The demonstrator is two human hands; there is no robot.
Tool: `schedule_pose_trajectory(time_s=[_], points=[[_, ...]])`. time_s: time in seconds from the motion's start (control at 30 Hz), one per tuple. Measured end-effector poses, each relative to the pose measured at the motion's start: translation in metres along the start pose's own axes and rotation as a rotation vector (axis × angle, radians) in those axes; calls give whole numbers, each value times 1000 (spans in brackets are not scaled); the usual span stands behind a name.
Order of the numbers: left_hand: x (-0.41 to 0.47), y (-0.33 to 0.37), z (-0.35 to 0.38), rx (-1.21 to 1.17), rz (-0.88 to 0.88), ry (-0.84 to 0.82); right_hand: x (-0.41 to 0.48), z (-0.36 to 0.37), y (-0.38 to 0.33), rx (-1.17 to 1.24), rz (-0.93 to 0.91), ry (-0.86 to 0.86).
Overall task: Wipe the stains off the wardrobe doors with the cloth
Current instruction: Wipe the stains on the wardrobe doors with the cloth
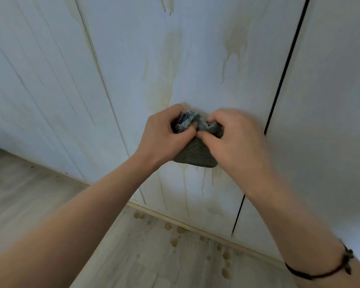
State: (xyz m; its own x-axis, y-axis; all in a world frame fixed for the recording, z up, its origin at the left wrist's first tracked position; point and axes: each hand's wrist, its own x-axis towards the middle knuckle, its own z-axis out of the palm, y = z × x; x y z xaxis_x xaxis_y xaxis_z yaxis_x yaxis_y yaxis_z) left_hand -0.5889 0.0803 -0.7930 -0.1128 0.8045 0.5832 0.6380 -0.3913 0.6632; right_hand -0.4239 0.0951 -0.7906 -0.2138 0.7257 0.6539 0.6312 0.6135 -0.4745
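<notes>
Both-handed, the left hand [164, 134] and right hand [235, 140] curl their fingers round a bunched grey-green cloth [195, 152] held in front of the white wardrobe door [195, 69]. Yellowish stains [170, 65] streak the door above and below it. The right hand is blurred, so its exact pinch is unclear. Drips dot the floor [50, 194].
</notes>
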Motion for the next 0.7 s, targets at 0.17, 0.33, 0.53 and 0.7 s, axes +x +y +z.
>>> schedule_pose_trajectory(time_s=[0.17, 0.33, 0.53, 0.7], points=[[13, 1, 28, 30, 199, -33, -2, -26, 26, -222, -26, 349], [14, 2, 41, 156, 354, 20, -2, -28, 31, -472, -165, 654], [10, -4, 31, 28, 367, 63, -5, -30, 24, -591, -219, 587], [17, -33, 11, 231, 339, -265, -16, -10, 21, -718, -233, 381]])
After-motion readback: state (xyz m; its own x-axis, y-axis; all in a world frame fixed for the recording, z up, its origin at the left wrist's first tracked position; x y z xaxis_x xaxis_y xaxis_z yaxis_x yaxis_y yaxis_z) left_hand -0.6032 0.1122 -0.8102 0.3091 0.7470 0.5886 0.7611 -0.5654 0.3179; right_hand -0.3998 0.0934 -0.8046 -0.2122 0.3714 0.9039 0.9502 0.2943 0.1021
